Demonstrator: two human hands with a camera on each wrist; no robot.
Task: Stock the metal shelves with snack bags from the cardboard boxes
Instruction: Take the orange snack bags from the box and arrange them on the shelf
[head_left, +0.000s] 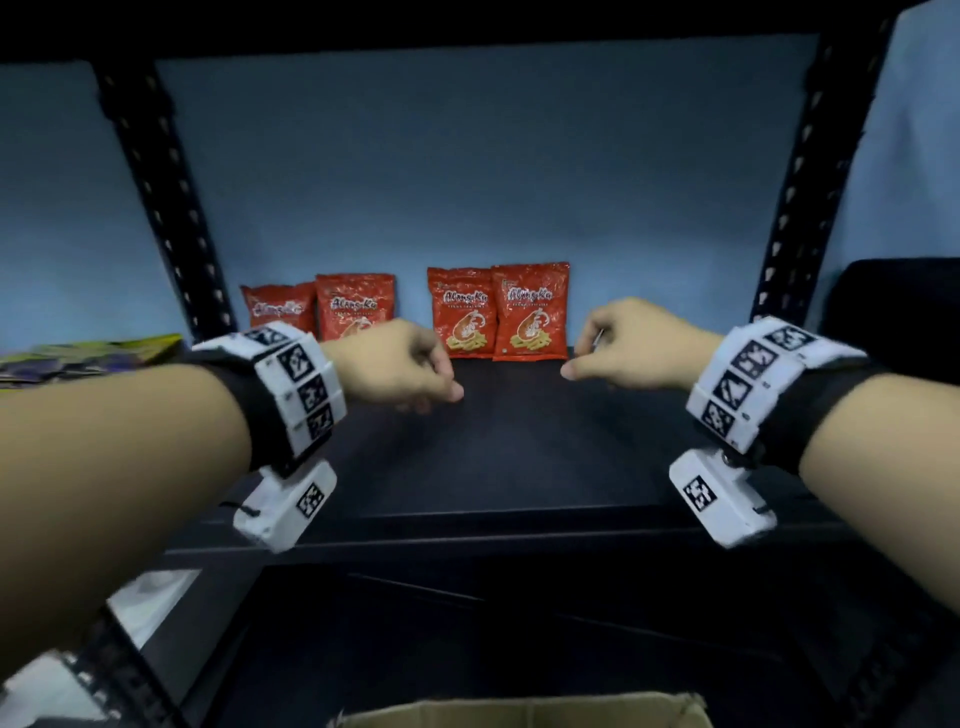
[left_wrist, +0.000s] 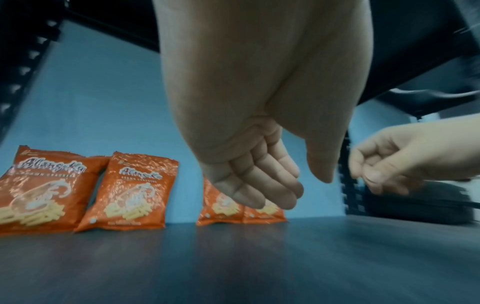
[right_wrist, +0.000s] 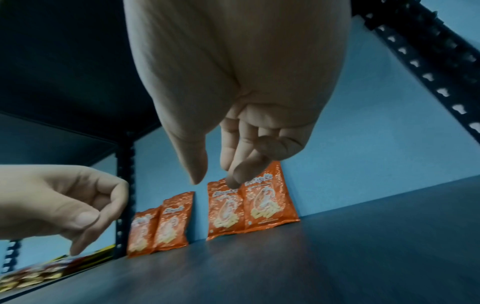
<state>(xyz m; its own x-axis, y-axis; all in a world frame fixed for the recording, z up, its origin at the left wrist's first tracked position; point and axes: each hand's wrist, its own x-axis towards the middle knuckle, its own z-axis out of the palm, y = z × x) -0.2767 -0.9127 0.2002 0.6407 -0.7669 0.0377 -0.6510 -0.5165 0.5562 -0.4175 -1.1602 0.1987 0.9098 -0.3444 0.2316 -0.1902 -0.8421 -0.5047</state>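
Both hands hang loosely curled and empty over the shelf (head_left: 519, 441): left hand (head_left: 395, 364), right hand (head_left: 634, 345). Four bags (head_left: 530, 312) lean upright against the wall behind them, facing out.

white marker-tagged wristbands (head_left: 298, 387) — black straps

Left hand (head_left: 397, 366) and right hand (head_left: 631, 345) extended forward, fingers loosely curled, both empty.

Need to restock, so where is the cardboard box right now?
In the head view the cardboard box sits at the bottom edge, centre, below the shelf, nearer the person than both hands; only its top edge shows.
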